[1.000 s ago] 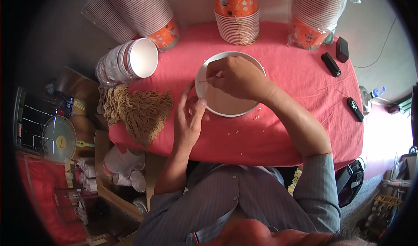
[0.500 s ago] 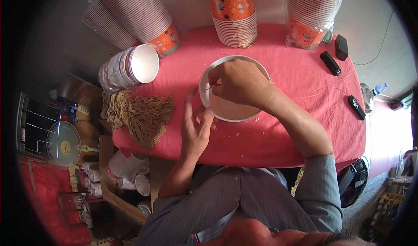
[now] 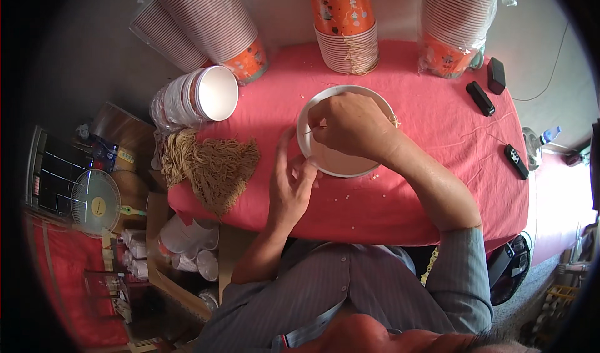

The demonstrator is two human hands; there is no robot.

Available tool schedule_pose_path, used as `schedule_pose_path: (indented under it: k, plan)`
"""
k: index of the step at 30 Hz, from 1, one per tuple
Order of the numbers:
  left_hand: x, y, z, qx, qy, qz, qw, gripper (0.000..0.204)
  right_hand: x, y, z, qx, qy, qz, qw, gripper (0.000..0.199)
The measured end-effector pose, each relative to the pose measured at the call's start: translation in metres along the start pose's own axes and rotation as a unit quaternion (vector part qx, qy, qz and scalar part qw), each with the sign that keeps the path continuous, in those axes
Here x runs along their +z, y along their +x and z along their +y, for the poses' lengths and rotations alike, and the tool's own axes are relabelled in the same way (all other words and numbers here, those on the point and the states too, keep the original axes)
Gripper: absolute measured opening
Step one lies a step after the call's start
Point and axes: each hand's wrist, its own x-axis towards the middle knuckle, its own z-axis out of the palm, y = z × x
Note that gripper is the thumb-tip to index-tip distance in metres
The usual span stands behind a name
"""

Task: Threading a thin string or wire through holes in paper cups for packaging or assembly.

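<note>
A round white paper tub point(image 3: 340, 162) stands on the red tablecloth in front of me, its mouth facing up. My left hand point(image 3: 290, 187) grips the near-left side of the tub, thumb by the rim and fingers along the outer wall. My right hand point(image 3: 353, 123) is over the mouth, fingers curled and pinched by the left inner wall. A thin needle-like thing point(image 3: 307, 132) sticks out from those fingertips; its exact kind is too small to tell. Beige string point(image 3: 394, 121) shows at the tub's right rim.
A bundle of beige cords point(image 3: 215, 171) and wrapped white tubs point(image 3: 219, 93) lie at left. Stacked orange-patterned tubs point(image 3: 342, 15) stand along the back. Black devices point(image 3: 480, 98) and a remote point(image 3: 516, 161) lie right. A cardboard box point(image 3: 165, 278) sits below left.
The whole view has shifted slightly, so everything appears a little further right and lower. Both hands keep nearly the same places on the tub.
</note>
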Motion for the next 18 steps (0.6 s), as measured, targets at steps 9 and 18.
schedule_pose_path:
  k: [9, 18]
  plan:
    - [0.0, 0.0, 0.002, 0.011, 0.001, -0.013, 1.0, 0.07, 0.001, 0.0, -0.002, 0.005, 0.007, -0.01, 1.0, 0.023]
    - [-0.009, 0.006, 0.002, 0.005, -0.013, -0.015, 1.0, 0.059, 0.007, 0.001, 0.0, -0.005, 0.021, -0.005, 1.0, 0.02]
